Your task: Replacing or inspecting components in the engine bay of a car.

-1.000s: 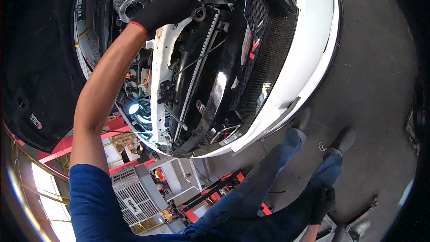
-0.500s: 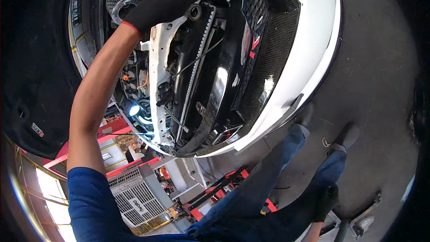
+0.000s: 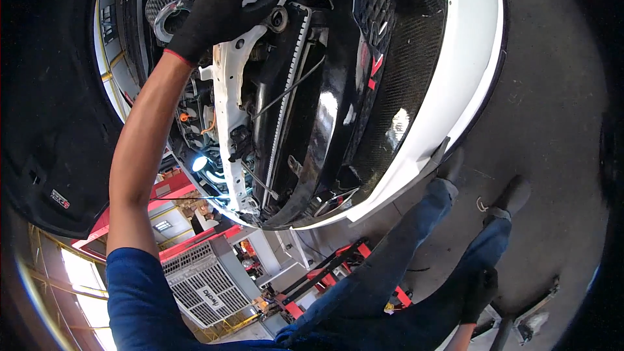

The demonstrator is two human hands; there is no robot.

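Note:
My left hand (image 3: 227, 3), in a black glove with a red cuff edge, reaches over the front of a white car's engine bay. Its thumb and forefinger are spread apart beside the upper end of the white metal crossmember (image 3: 227, 101); the other fingers run toward the top edge of the view. No held object shows in it. Just right of the crossmember lies the radiator (image 3: 281, 94), with a thin dark rod (image 3: 289, 88) slanting across it. Down by my thigh is my right hand (image 3: 481, 292), also black-gloved, its fingers dark and indistinct.
The white bumper (image 3: 465, 58) and mesh grille (image 3: 400, 84) curve along the right. A raised dark hood (image 3: 55, 123) fills the left. A work light (image 3: 199, 164) glows in the engine bay. Below stand a grey slatted unit (image 3: 208, 286) and a red-and-black floor stand (image 3: 325, 273).
My left hand has drawn back slightly to the left and downward, and its thumb and forefinger now show spread apart. My right hand stays by my thigh.

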